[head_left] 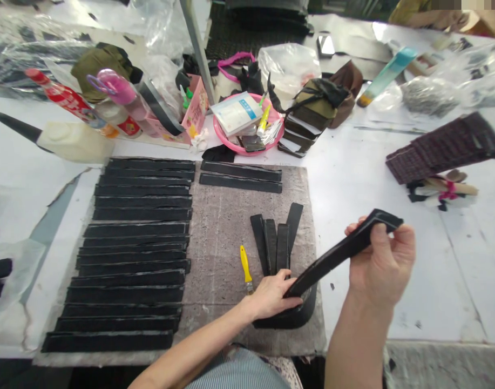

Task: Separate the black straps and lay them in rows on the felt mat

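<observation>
A long black strip [336, 254] slants up to the right, bent over near its upper end. My right hand [379, 259] pinches it there between thumb and fingers. At the strip's lower end, my left hand [273, 294] holds it, fingers closed around it, over a rounded black piece [304, 319] on the grey mat. Several short black strips [271, 243] fan out just behind my left hand. A yellow-handled brush [245, 263] lies left of them, its tip close to my left wrist. Rows of black strips [129, 248] cover the mat's left part, and two more strips [241, 178] lie at its back.
Behind the grey mat [218, 227] stand a pink basket [221, 135] of small items, a red-labelled bottle [65, 97], a pink-capped bottle [117, 89] and a pale container [75, 141]. Dark stacked strips [441, 148] lie at the right. Another person's hand [449, 19] shows at the far back right.
</observation>
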Available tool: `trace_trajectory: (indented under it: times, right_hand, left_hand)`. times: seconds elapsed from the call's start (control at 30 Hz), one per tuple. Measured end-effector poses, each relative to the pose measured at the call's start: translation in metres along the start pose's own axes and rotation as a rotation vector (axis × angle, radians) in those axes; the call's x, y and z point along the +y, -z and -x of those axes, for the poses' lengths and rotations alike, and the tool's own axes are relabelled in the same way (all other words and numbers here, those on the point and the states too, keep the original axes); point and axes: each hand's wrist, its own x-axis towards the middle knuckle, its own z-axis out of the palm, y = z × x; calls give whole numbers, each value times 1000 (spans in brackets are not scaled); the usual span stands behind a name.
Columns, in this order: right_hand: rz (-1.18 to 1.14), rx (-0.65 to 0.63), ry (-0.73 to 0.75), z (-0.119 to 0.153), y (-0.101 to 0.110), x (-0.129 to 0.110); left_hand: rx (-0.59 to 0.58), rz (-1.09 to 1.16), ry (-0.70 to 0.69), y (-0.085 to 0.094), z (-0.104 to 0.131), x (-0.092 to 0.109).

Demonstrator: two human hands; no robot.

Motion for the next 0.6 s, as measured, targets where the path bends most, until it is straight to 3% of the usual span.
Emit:
trace_trajectory:
  times: [0.1, 0.17, 0.3, 0.43, 0.53, 0.6]
  right_hand:
    - [-90, 128, 85, -1, 10, -27]
    - [-153, 214, 81, -4, 19, -49]
    - [-134, 183, -81, -6, 29, -72]
    - [-341, 32, -234, 3, 19, -53]
    - [-462, -99, -385, 13, 2, -30]
    - [-447, -185, -457, 17, -7, -15]
  left_hand:
    - [-64, -42, -37, -7, 6, 2]
    - [-106, 46, -35, -12, 10, 3]
    - [-25, 606, 119, -14, 10, 1]
    - [54, 1223, 170, 3, -5, 1]
    - [10, 1486, 120, 22, -18, 3]
    - [105, 1603, 117, 36, -23, 0]
